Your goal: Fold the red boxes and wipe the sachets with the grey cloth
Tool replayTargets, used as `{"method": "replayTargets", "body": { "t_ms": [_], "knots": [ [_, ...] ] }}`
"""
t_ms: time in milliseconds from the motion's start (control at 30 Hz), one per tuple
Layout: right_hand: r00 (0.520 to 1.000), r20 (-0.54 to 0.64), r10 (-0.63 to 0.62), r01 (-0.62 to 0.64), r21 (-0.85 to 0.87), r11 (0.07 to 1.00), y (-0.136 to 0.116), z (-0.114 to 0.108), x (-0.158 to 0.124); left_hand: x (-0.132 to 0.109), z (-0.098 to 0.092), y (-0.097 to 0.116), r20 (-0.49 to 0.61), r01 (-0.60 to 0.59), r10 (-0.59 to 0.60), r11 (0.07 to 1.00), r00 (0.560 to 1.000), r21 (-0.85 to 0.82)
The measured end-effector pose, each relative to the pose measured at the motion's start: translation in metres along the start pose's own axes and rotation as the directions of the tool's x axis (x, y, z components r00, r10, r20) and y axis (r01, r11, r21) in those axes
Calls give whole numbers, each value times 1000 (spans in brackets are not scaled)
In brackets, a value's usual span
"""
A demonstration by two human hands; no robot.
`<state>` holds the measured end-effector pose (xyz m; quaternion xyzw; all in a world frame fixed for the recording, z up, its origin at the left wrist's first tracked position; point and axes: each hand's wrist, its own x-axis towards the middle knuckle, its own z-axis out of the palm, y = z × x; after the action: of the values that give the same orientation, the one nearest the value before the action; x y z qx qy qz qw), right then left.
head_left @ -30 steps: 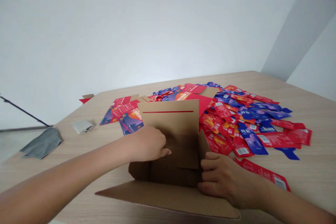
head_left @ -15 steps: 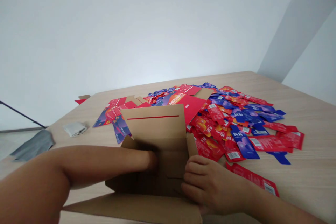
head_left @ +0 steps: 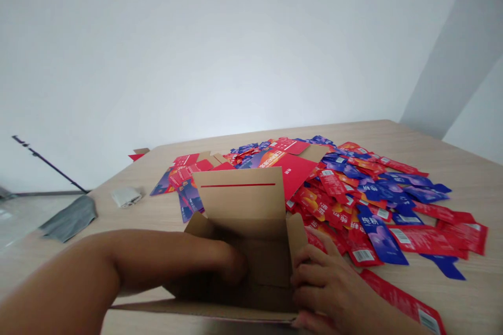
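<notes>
An open cardboard box (head_left: 241,193) stands in front of me, its brown inside showing and its back flap upright with a red line across it. My left hand (head_left: 231,267) reaches down into the box from the left. Its fingers are in shadow and turned away, so I cannot see whether they hold anything. On the box's right side, my right hand (head_left: 318,277) has its fingers curled over the wall and side flap. Close by my right wrist lies a red sachet (head_left: 404,301) with a barcode.
Behind and right of the box spreads a heap of red and blue sachets (head_left: 353,199). Flattened red cartons (head_left: 301,170) lie on it, with more printed cardboard at left. A white folded packet (head_left: 126,197) and grey cloth (head_left: 70,218) lie on the table (head_left: 377,133) farther left.
The view has shifted, so the things on the table sit lower and more to the right. My left hand shows more inside the box. My right hand still grips the right side.
</notes>
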<state>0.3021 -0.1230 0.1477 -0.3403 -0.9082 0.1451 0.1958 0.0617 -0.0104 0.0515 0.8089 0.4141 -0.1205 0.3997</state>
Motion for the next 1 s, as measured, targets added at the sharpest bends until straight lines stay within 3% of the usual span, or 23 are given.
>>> {"method": "replayTargets", "body": {
  "t_ms": [67, 133, 267, 333, 367, 433, 500, 567, 667, 733, 767, 833, 867, 933, 1000],
  "knots": [
    [999, 11, 46, -46, -33, 998, -5, 1, -2, -3, -9, 14, 186, 69, -106, 978, 977, 199],
    [999, 5, 41, -41, -72, 997, -8, 4, -5, -11, -26, 37, 254, 29, -110, 953, 961, 303],
    [999, -32, -27, 22, -164, 986, -12, 13, -8, -52, -78, 89, 158, -139, 104, 963, 982, 230],
    [998, -45, -52, 43, -185, 982, -13, 17, -8, -84, -103, 103, 153, -176, 154, 974, 976, 143],
    [997, -44, -60, 51, -182, 982, -14, 18, -8, -101, -113, 104, 99, -175, 165, 979, 981, 104],
    [996, -50, -78, 69, -157, 985, -15, 18, -6, -134, -125, 95, -91, -157, 158, 987, 983, 16],
    [992, -91, -89, 77, -126, 989, -15, 16, -3, -162, -127, 74, -300, -161, 135, 985, 944, -63],
    [978, -174, -111, 95, -97, 991, -14, 12, 1, -184, -121, 46, -476, -171, 89, 976, 875, -132],
    [938, -310, -155, 138, -76, 988, -16, -2, 8, -202, -102, 1, -690, -234, -38, 926, 723, -296],
    [905, -381, -188, 159, -107, 981, -19, -15, 15, -205, -83, -25, -759, -319, -177, 830, 627, -458],
    [890, -408, -203, 161, -137, 977, -21, -22, 18, -204, -72, -35, -749, -346, -250, 768, 614, -539],
    [860, -451, -237, 159, -204, 966, -25, -37, 28, -199, -45, -52, -652, -331, -370, 637, 662, -696],
    [844, -475, -251, 154, -233, 960, -26, -45, 34, -194, -30, -57, -576, -299, -394, 572, 716, -763],
    [805, -531, -265, 134, -272, 953, -26, -60, 49, -180, -3, -61, -398, -229, -342, 439, 851, -869],
    [758, -597, -264, 101, -292, 951, -21, -72, 67, -163, 15, -57, -241, -177, -203, 288, 949, -941]
  ]
}}
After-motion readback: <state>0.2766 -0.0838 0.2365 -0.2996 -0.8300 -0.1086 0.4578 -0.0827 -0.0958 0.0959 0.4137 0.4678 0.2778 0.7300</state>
